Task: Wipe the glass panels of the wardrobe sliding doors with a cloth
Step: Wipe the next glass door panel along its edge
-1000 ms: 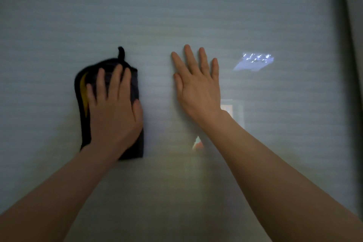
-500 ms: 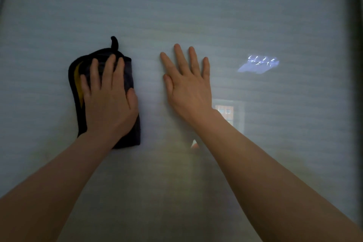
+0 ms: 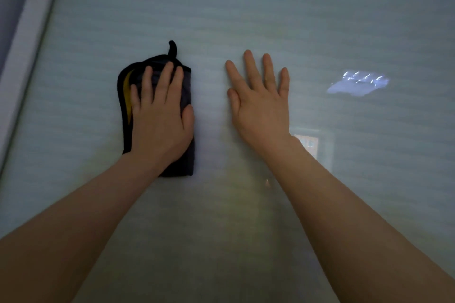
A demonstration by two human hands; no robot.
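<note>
Door frame: pale grey frame strip (image 3: 27, 39) runs along the panel's edge at 9 to 10 o'clock.
Progress: mid-wipe by my judgement; the frosted, ribbed glass door panel (image 3: 246, 2) shows no clear wiped or unwiped zones, so the share left cannot be told.
Cloth: folded dark grey cloth with a yellow inner layer and black hanging loop (image 3: 187, 155) lies flat on the glass, left of centre.
Left grip: left hand (image 3: 160, 118), fingers straight, presses the cloth; the cloth pokes out at 12, 9 and 5 o'clock.
Right grip: right hand (image 3: 261, 106), fingers spread, rests bare on the glass at 3 o'clock of the cloth, apart from it.
Reflection: bright patch (image 3: 357, 82) at 3 o'clock.
</note>
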